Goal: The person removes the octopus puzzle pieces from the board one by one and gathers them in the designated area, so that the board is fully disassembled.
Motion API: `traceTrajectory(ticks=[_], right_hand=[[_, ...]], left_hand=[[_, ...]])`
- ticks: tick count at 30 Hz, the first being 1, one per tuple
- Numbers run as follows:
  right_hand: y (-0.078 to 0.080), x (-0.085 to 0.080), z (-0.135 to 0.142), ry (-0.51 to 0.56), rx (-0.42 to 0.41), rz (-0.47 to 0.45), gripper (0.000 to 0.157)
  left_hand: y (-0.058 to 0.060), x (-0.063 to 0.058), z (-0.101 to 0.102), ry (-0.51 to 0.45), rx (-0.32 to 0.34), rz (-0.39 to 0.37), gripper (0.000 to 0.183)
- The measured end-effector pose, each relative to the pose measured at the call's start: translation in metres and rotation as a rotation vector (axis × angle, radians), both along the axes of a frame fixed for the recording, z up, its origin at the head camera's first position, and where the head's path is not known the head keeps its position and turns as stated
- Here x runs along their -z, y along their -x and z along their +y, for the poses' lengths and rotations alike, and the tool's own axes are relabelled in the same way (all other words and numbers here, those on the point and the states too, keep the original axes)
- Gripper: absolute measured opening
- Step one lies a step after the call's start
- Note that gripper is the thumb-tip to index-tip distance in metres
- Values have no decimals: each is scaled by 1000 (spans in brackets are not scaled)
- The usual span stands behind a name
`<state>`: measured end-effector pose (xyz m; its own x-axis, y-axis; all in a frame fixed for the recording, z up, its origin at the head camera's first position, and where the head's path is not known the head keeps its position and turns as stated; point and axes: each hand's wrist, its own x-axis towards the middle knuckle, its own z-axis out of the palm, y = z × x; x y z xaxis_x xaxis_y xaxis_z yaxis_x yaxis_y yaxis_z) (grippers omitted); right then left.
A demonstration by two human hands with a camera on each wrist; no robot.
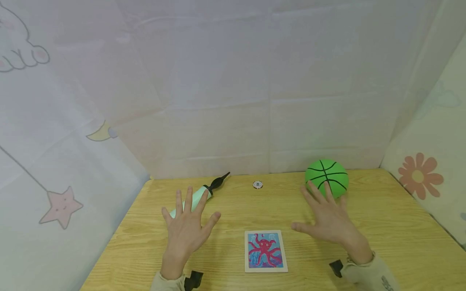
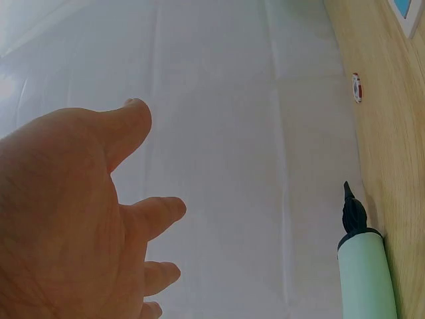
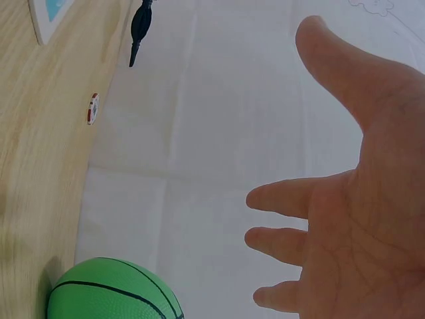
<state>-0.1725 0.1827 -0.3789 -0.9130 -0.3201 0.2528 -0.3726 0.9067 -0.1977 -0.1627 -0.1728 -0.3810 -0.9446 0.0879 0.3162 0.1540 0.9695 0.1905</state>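
My left hand [image 1: 186, 234] is held above the table with its fingers spread and nothing in it. Beyond its fingers lies a pale green hand pump [image 1: 196, 199] with a black nozzle, partly hidden by the hand in the head view. On the other side my right hand [image 1: 329, 220] hovers, fingers also spread and holding nothing. Its fingertips overlap a green ball [image 1: 327, 176] with black basketball lines. Between the hands, nearer to me, a white-framed picture of a pink octopus [image 1: 265, 251] lies flat. A small white poker chip [image 1: 257, 184] with dark edge marks lies farther back.
The wooden table [image 1: 233, 214] ends at a pale hanging sheet [image 1: 233, 101] along its back edge. Sheets printed with a star [image 1: 62, 207] and a flower [image 1: 420, 176] hang at the left and right. Dark straps [image 1: 193, 279] sit at both wrists.
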Motion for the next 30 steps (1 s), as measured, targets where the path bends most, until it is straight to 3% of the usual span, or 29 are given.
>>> traceTrajectory(ticks=[11,17,23,30], right_hand=[[0,4,-2,29,-12,-23,103],[4,9,-4,21,-23,-5,103],[7,17,-18,65,-77,-43,100],[5,24,-37,147,-139,-65,99]], left_hand=[[-1,1,0,-13,24,2,73],[2,6,4,-151,114,-82,79],[7,28,24,-225,224,-227,91],[3,57,53,-260,340,-370,88]])
